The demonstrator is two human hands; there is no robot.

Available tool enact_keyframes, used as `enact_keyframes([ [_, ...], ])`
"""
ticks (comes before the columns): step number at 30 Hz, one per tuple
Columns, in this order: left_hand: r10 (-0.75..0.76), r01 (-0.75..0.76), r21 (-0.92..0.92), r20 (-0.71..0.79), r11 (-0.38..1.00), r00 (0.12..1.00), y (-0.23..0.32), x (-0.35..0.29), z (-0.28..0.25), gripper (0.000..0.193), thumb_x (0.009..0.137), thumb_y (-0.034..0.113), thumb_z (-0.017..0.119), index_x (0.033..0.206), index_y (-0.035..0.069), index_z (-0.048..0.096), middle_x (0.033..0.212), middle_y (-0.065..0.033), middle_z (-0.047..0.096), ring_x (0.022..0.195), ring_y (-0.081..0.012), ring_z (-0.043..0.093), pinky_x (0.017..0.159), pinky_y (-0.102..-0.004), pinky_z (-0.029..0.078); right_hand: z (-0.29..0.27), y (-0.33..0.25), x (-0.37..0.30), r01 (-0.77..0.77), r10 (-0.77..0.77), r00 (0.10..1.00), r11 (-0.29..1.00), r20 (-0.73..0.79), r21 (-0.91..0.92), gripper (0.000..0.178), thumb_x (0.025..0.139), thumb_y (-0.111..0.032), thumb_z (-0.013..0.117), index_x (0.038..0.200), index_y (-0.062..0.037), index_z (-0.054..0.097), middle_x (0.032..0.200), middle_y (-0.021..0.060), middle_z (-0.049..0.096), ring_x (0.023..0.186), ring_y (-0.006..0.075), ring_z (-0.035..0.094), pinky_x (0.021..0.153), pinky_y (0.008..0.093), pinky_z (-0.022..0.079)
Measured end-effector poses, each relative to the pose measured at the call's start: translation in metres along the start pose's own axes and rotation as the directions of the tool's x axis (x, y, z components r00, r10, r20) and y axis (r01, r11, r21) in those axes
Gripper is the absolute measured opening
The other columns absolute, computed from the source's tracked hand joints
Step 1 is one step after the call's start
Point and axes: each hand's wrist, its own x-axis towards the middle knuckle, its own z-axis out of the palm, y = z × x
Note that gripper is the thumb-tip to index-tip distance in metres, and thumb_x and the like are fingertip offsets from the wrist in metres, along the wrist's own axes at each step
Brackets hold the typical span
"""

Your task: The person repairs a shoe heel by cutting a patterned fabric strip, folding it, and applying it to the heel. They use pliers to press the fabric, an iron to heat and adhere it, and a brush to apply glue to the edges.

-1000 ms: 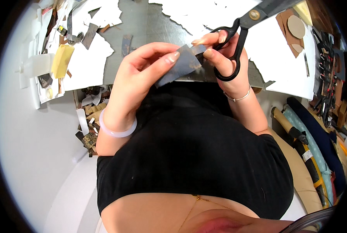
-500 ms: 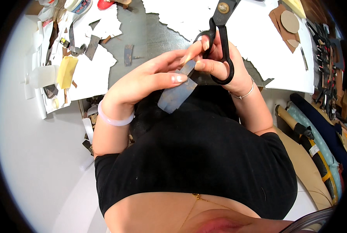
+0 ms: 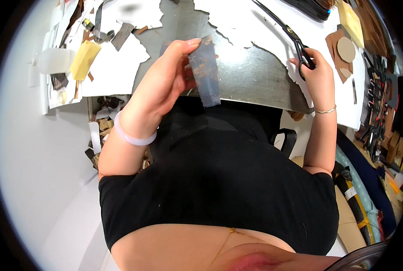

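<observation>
My left hand (image 3: 167,72) is closed on a translucent grey-blue strip (image 3: 205,74) with brownish patches. The strip hangs from between thumb and fingers over the table's front edge, its lower end towards my black top. Out to the right, my right hand (image 3: 319,74) has its fingers at the black handle loops of a pair of scissors (image 3: 296,43). Their long blades point away to the upper left, over white paper, and look closed together. Part of the loops is hidden by my fingers.
The grey tabletop (image 3: 251,74) lies between torn white paper sheets (image 3: 115,67). On the left are a yellow block (image 3: 85,60), a whitish bottle (image 3: 57,61) and dark scraps. Brown pieces with a round tan disc (image 3: 345,49) and a black device (image 3: 312,7) lie at the right.
My right hand has come away from the strip and carried the scissors out to the right. The left hand has moved a little away from my body, and the strip now hangs more upright.
</observation>
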Motion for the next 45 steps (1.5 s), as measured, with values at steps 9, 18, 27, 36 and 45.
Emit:
enact_keyframes([
  [9,-0.029,0.028,0.025,0.016,0.999,0.999,0.004,0.002,0.012,0.05,0.101,0.039,0.042,0.136,0.005,0.054,0.119,-0.0147,0.066,0.107,-0.0261,0.066,0.096,-0.0437,0.051,0.0,0.025,0.002,0.219,-0.222,0.975,0.97,-0.016,-0.102,0.04,0.085,-0.007,0.073,0.121,0.0052,0.06,0.111,0.0177,0.062,0.101,0.0302,0.063,0.09,0.0368,0.051],
  [18,-0.181,0.19,-0.037,0.163,0.981,0.97,-0.01,-0.023,0.02,0.045,0.101,0.039,0.046,0.129,0.004,0.053,0.117,-0.0154,0.064,0.111,-0.0297,0.064,0.094,-0.0444,0.054,-0.036,0.036,0.007,0.329,-0.324,0.944,0.933,0.058,-0.142,0.039,0.084,-0.013,0.076,0.118,-0.0015,0.06,0.11,0.0154,0.066,0.103,0.0298,0.065,0.088,0.0383,0.052],
  [27,-0.25,0.258,0.007,0.267,0.966,0.931,-0.018,-0.034,0.016,0.041,0.101,0.04,0.047,0.131,0.011,0.049,0.113,-0.0072,0.06,0.106,-0.0195,0.061,0.091,-0.0384,0.05,-0.096,-0.045,0.181,0.302,-0.402,0.77,0.914,-0.496,-0.273,0.075,0.085,-0.034,0.077,0.138,0.008,0.045,0.14,0.0302,0.049,0.13,0.0418,0.049,0.111,0.0392,0.037],
  [36,0.002,-0.001,0.025,-0.039,1.0,0.999,-0.006,-0.046,-0.02,0.039,0.102,0.037,0.042,0.124,0.006,0.052,0.104,-0.0064,0.059,0.091,-0.0173,0.064,0.081,-0.0339,0.056,-0.106,-0.058,0.244,0.232,-0.257,0.965,0.927,0.048,0.295,0.028,0.091,-0.01,0.073,0.114,0.0005,0.06,0.08,0.0053,0.063,0.071,0.0112,0.06,0.059,0.0263,0.047],
  [45,-0.013,0.018,0.045,-0.103,0.999,0.995,-0.009,-0.033,-0.021,0.046,0.097,0.049,0.048,0.124,0.012,0.055,0.113,-0.0017,0.056,0.106,-0.0146,0.05,0.091,-0.0337,0.039,-0.157,-0.065,0.107,0.766,-0.763,0.643,0.642,-0.075,0.033,0.054,0.081,-0.015,0.082,0.13,-0.0057,0.06,0.114,0.0097,0.07,0.102,0.0176,0.069,0.089,0.0279,0.057],
])
